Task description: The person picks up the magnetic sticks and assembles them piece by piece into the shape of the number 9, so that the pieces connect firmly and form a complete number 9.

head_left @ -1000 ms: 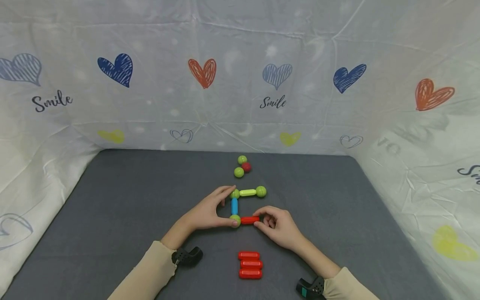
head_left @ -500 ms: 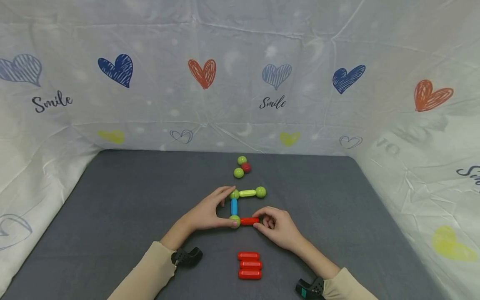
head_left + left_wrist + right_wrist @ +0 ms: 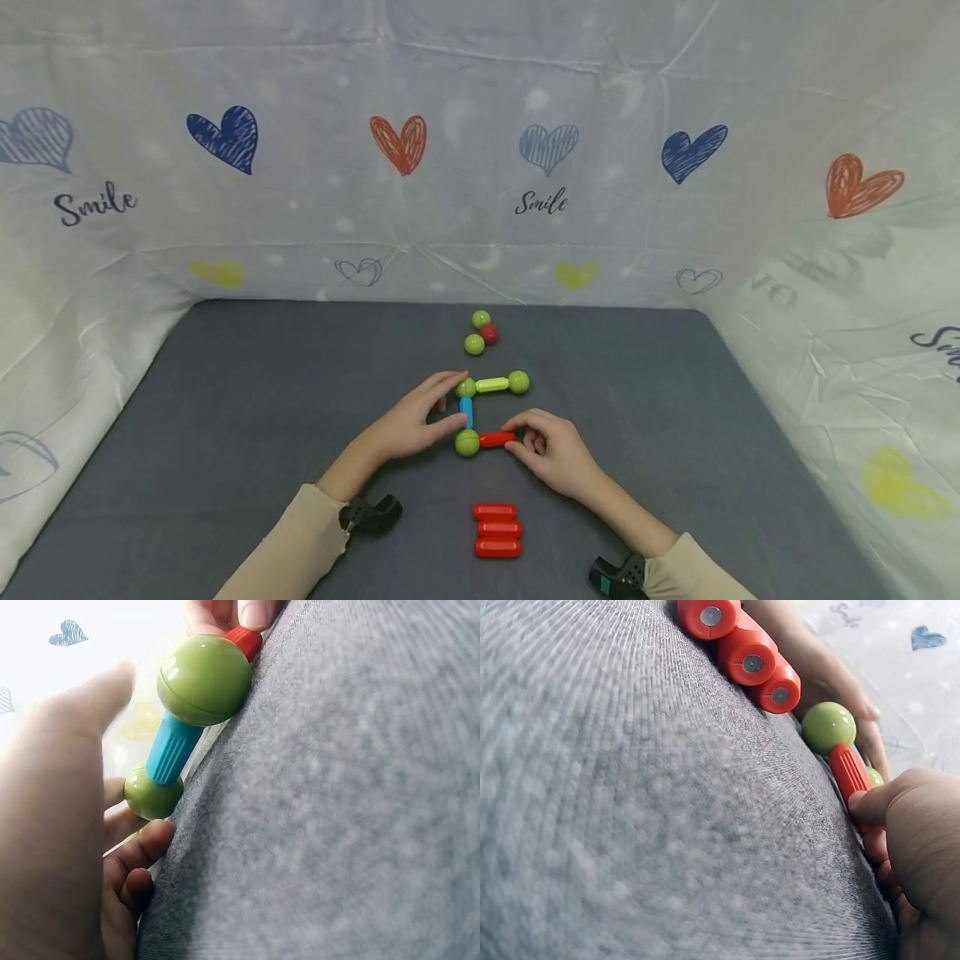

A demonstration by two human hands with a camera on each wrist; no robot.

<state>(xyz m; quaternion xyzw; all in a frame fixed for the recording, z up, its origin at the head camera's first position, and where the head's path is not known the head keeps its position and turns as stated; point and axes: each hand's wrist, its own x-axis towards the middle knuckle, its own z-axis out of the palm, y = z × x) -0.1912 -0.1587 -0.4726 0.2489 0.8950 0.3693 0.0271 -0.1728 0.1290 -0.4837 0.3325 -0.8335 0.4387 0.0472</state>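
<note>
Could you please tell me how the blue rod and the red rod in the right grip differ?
The blue rod runs front to back, while the red rod lies crosswise. The blue rod links two green balls; the red rod meets one, its other end pinched by the right grip. Both are ribbed and join the nearer ball.

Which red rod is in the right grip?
The red rod meeting a green ball; the right grip pinches its free end. The other three lie together, touching no ball.
</note>
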